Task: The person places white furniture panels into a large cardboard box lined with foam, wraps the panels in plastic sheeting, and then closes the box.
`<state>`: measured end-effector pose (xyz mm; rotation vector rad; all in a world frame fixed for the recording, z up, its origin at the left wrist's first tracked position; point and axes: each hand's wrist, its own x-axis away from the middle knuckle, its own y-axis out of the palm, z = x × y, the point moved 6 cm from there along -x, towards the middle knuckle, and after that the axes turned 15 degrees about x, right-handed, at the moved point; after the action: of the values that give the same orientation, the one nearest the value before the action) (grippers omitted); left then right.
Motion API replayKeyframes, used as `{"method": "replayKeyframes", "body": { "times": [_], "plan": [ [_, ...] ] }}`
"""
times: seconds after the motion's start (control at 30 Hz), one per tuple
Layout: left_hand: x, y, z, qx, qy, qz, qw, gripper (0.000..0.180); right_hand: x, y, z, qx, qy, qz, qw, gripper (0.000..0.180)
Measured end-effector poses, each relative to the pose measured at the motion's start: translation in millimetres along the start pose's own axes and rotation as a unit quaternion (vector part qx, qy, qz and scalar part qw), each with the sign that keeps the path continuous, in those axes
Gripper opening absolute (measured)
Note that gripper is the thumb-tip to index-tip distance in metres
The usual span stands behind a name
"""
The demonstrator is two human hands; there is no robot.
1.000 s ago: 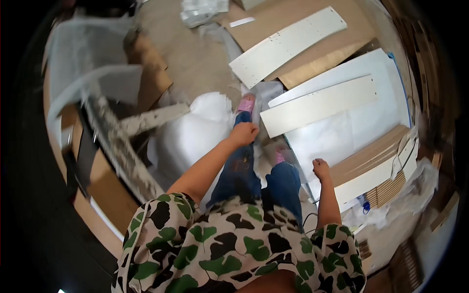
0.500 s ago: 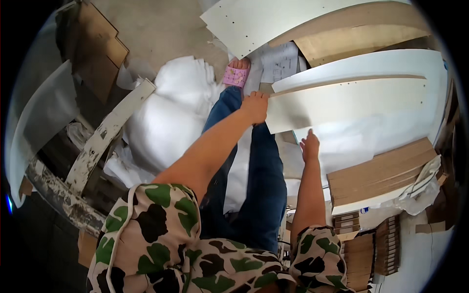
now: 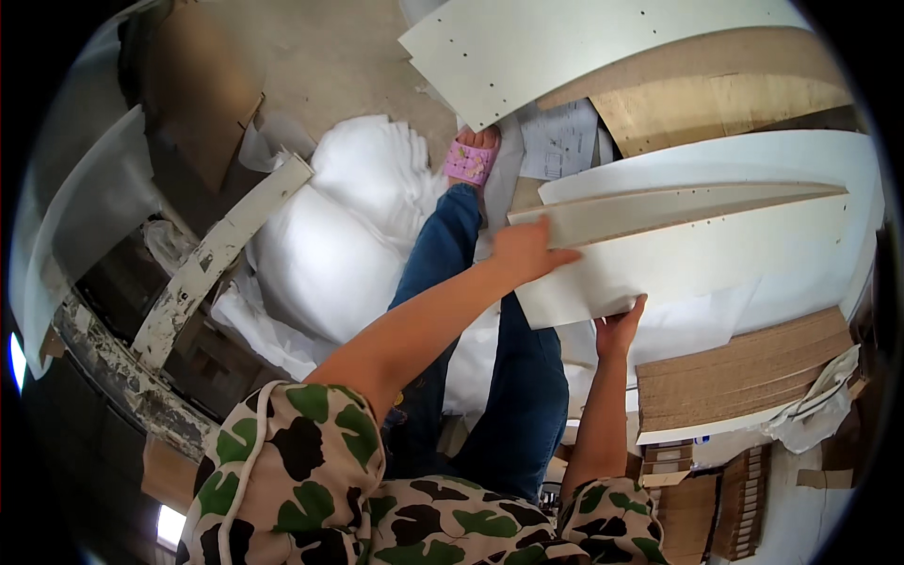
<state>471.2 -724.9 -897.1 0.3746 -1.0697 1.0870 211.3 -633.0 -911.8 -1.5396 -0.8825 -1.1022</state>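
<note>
A: What are your hands doing at this moment?

B: I am holding a long white furniture panel [image 3: 697, 259] by its near end. My left hand [image 3: 524, 252] is lying flat on its top face, fingers spread, pressing rather than closing round anything. My right hand [image 3: 617, 330] is cupping the lower corner from beneath, fingers curling up over the edge, so that grip is grasping the panel.

A: Has anything changed in the last second?

B: Yes. A second ago both hands were only reaching out, the left hovering above my knee and the right hanging free below the panel. Now both are on it. I judge that this means I am taking charge of the panel and am about to shift or lift it.

A: What is lying around your hands?

B: Just beyond my left hand a narrower pale panel [image 3: 659, 212] is resting along the top of the one I am holding. Farther past it a bigger white board [image 3: 565, 52] is lying over brown cardboard [image 3: 716, 99]. Under my right hand, and to its right, a stack of corrugated cardboard [image 3: 744, 372] is sitting. To the left of my left hand white foam wrapping [image 3: 330, 254] is bunching on the floor, and my foot in a pink sandal [image 3: 469, 162] is pointing forward.
</note>
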Motion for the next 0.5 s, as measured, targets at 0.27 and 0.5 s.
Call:
{"method": "replayKeyframes", "body": {
  "times": [0.27,0.5],
  "plan": [
    [-19,-70,92,0.053,0.134,0.093,0.985,0.062,69,91,-116,-0.223,-0.072,-0.031,0.972,0.061],
    [-35,-191,45,0.041,0.099,0.163,0.981,0.060,68,205,-160,-0.170,-0.213,-0.083,0.958,0.054]
  ]
}}
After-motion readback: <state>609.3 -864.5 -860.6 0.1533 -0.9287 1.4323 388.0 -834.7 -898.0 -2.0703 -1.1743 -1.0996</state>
